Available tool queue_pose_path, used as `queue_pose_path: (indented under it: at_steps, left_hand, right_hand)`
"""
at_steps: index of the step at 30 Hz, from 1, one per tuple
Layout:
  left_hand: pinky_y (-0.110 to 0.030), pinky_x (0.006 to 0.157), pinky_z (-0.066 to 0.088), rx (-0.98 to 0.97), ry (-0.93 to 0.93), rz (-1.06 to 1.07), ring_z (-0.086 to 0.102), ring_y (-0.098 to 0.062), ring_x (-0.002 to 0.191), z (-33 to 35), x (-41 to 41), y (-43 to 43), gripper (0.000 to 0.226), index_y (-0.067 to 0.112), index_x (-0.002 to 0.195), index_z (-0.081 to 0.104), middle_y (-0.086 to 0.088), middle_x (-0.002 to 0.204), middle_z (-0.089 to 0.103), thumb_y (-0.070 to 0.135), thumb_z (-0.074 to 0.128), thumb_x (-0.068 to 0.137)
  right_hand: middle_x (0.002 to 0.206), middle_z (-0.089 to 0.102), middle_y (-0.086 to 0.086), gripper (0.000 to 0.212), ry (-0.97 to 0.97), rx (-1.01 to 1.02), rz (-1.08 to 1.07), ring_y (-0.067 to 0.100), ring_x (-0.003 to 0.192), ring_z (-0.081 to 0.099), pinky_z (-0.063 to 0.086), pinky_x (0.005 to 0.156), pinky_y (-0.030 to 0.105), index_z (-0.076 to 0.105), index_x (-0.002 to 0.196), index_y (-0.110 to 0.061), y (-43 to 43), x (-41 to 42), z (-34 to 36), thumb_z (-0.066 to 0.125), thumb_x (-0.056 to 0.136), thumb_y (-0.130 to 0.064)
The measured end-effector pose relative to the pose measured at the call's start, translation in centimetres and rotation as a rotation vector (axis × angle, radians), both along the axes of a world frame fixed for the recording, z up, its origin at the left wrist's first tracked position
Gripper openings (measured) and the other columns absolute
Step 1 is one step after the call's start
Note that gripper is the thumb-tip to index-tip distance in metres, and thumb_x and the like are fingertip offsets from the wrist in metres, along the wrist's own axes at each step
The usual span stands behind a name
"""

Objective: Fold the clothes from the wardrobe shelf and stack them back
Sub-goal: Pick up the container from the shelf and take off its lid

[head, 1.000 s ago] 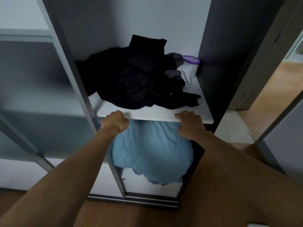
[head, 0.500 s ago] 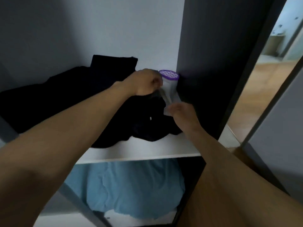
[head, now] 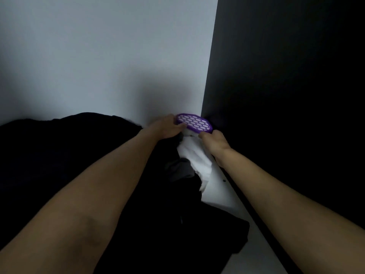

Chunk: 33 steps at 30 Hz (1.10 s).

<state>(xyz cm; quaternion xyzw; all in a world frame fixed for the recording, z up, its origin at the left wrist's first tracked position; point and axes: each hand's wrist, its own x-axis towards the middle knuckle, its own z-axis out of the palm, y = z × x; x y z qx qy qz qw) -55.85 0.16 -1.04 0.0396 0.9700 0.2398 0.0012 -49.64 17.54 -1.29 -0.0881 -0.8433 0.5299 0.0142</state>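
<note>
This is the inside of a home wardrobe. A pale back panel (head: 98,56) fills the view from 9 to 12 o'clock and meets a dark side panel (head: 286,76) running from 1 to 4 o'clock. The white shelf (head: 215,192) carries a loose heap of black clothes (head: 59,155) at 8 o'clock, a white garment (head: 195,157) near centre, and a purple-lidded tub (head: 194,122) in the far corner.

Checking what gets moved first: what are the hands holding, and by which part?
Both hands hold the purple honeycomb lid by its rim: left hand at the left edge, right hand at the near right edge.
</note>
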Motion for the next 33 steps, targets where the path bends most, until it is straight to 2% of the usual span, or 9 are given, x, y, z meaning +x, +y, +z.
queue_pose_path:
  at_steps: [3,7,10,13,16,22,25,29,33]
  left_hand:
    - [-0.027,0.084,0.035,0.136,-0.057,0.020,0.058,-0.032,0.120,-1.8,-3.1,0.2,0.065,0.002,0.127,0.060,-0.022,0.133,0.060,0.058,0.041,0.099]
    - [-0.024,0.103,0.033,0.433,-0.139,-0.033,0.054,-0.023,0.127,-2.9,-5.4,0.4,0.061,0.010,0.136,0.058,-0.014,0.140,0.057,0.055,0.034,0.102]
    - [-0.041,0.110,0.042,0.680,-0.184,0.019,0.060,-0.027,0.120,-3.6,-6.5,0.5,0.056,0.012,0.129,0.061,-0.013,0.131,0.064,0.055,0.040,0.100]
    - [-0.040,0.103,0.049,0.841,-0.180,0.057,0.065,-0.024,0.111,-3.2,-6.4,0.5,0.043,0.019,0.118,0.065,-0.011,0.127,0.067,0.052,0.046,0.099]
    - [-0.035,0.084,0.057,1.024,-0.153,0.083,0.072,-0.022,0.092,-1.3,-4.9,1.0,0.039,0.016,0.105,0.070,-0.012,0.113,0.073,0.048,0.049,0.099]
    - [-0.023,0.051,0.054,1.307,-0.077,0.062,0.074,-0.015,0.069,3.8,2.5,4.5,0.046,0.015,0.130,0.060,-0.004,0.089,0.077,0.047,0.044,0.101]
    - [-0.031,0.057,0.058,1.425,-0.082,0.052,0.072,-0.022,0.086,6.0,7.5,6.2,0.050,0.016,0.136,0.056,-0.011,0.112,0.073,0.050,0.043,0.101]
    - [-0.034,0.066,0.059,1.371,0.026,0.123,0.073,-0.011,0.072,7.0,14.7,7.7,0.034,0.023,0.116,0.061,0.008,0.078,0.076,0.048,0.044,0.101]
    - [-0.048,0.075,0.059,1.305,0.090,0.189,0.067,-0.018,0.095,6.6,23.4,8.9,0.038,0.021,0.124,0.054,0.005,0.090,0.070,0.046,0.054,0.096]
  right_hand:
    - [0.118,0.064,0.015,0.045,-0.088,0.029,-0.013,0.032,0.106,0.063,0.050,0.086,0.034,0.059,0.126,-0.002,-0.6,-3.0,-1.2,0.051,0.094,-0.033]
    - [0.126,0.062,0.015,0.055,-0.120,-0.019,-0.056,0.032,0.112,0.061,0.046,0.088,0.029,0.055,0.133,-0.004,-1.6,-5.2,-3.0,0.050,0.096,-0.045]
    - [0.127,0.064,0.014,0.052,-0.038,-0.081,-0.091,0.031,0.117,0.061,0.048,0.100,0.035,0.055,0.131,-0.005,-2.1,-5.3,-4.2,0.053,0.097,-0.045]
    - [0.124,0.065,0.013,0.044,0.116,-0.136,-0.111,0.029,0.117,0.061,0.047,0.102,0.036,0.056,0.130,-0.006,-2.2,-4.6,-4.3,0.053,0.100,-0.037]
    - [0.132,0.059,0.014,0.047,0.245,-0.251,-0.152,0.029,0.122,0.057,0.046,0.105,0.043,0.047,0.139,-0.010,-2.8,-3.4,-2.5,0.054,0.099,-0.035]
    - [0.142,0.049,0.014,0.058,0.414,-0.462,-0.165,0.030,0.127,0.052,0.048,0.103,0.050,0.038,0.147,-0.018,-2.6,0.8,3.1,0.058,0.097,-0.039]
    - [0.139,0.052,0.014,0.055,0.406,-0.577,-0.155,0.030,0.121,0.058,0.053,0.098,0.048,0.043,0.144,-0.021,-1.3,4.4,5.0,0.061,0.095,-0.038]
    - [0.128,0.062,0.015,0.047,0.324,-0.803,-0.081,0.031,0.103,0.068,0.061,0.081,0.044,0.048,0.139,-0.021,0.3,10.5,6.6,0.061,0.095,-0.031]
    - [0.114,0.067,0.017,0.039,0.206,-0.927,-0.025,0.030,0.085,0.072,0.059,0.056,0.032,0.052,0.131,-0.016,3.1,16.6,6.6,0.057,0.095,-0.031]
